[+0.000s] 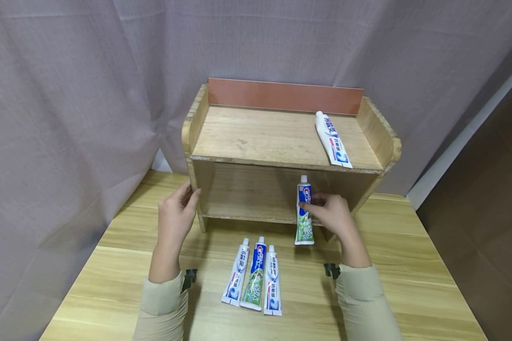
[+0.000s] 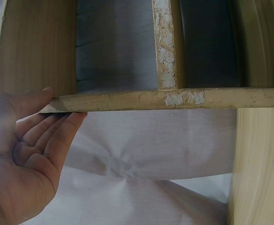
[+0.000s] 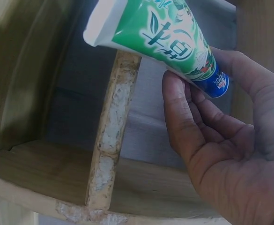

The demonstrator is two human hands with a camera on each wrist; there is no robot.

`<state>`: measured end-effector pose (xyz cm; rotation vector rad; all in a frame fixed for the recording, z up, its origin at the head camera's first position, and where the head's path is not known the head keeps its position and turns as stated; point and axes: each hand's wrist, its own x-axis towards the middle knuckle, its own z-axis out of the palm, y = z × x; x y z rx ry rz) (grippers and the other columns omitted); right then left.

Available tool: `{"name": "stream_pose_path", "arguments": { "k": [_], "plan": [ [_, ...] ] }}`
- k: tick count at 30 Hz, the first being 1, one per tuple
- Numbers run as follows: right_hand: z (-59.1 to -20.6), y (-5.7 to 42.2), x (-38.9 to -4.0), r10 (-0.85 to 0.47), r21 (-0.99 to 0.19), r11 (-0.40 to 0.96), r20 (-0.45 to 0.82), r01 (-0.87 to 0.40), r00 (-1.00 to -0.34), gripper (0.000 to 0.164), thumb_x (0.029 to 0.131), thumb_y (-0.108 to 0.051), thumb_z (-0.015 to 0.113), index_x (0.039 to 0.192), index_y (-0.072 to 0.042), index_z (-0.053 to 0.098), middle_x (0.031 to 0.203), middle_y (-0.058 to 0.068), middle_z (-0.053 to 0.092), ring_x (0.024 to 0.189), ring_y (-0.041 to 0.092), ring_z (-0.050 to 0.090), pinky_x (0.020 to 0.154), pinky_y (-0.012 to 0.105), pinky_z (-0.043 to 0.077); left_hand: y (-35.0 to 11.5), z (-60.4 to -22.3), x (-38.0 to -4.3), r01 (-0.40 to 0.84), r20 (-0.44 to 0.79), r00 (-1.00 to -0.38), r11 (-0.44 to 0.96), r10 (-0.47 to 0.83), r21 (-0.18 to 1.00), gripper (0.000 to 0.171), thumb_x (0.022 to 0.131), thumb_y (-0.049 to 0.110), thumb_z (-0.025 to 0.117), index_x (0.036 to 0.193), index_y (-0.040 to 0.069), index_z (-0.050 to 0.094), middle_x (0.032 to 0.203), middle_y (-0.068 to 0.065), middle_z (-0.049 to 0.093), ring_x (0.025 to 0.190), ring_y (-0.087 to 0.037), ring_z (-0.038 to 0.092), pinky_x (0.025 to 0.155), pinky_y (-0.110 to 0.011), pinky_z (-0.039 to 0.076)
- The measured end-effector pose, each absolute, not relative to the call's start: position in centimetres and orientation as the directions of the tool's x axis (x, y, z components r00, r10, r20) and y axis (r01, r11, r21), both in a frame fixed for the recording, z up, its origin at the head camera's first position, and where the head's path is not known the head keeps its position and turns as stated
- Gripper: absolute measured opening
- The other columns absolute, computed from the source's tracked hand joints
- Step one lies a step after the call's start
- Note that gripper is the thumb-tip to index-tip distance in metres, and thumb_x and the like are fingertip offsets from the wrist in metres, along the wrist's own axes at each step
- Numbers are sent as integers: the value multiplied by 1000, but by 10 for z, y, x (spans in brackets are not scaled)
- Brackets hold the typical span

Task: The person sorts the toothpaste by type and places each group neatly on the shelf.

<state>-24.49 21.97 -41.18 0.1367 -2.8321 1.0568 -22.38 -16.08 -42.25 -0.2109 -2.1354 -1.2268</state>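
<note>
Left hand (image 1: 177, 208) pinches the left upright (image 1: 197, 116) of a two-tier pale wooden shelf (image 1: 256, 137), thumb against its front edge and fingers along the outer face, while the right hand (image 1: 330, 213) pinches, between thumb and fingers, a blue-and-green toothpaste tube with a white cap (image 1: 304, 232), cap up, before the lower tier's opening and towards its right end; whether it touches the lower board's edge I cannot tell. Most of that opening's width lies left of the held tube. On the upper tier a white toothpaste tube with blue print (image 1: 333, 142) lies aslant, flat end at the chipped front edge (image 1: 260, 162), cap towards the red-brown back strip (image 1: 281, 94), a wide span of board between it and the left upright, a narrower one before the right upright (image 1: 377, 128). On the yellowish wood-grain table (image 1: 409, 265), between the forearms, three tubes lie close in a row, caps towards the shelf: a second blue-and-green tube (image 1: 255, 277) flanked by one white-and-blue tube (image 1: 236, 274) and another white-and-blue tube (image 1: 273, 284), with a wider gap to the right sleeve (image 1: 364, 298) than to the left sleeve (image 1: 162, 303)
</note>
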Motion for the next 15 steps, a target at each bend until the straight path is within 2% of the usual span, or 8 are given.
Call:
{"name": "stream_pose_path", "arguments": {
  "k": [15],
  "plan": [
    [-408, 219, -252, -24, -659, 745, 121, -98, -992, 55, 88, -44, 76, 119, 1, 69, 107, 19, 73, 89, 32, 68, 77, 42, 60, -161, -422, -223, 430, 605, -776, 550, -181, 716, 31, 95, 10, 71, 125, -1, 68, 113, -21, 71, 98, -30, 73, 80, -26, 62]
  ]
}}
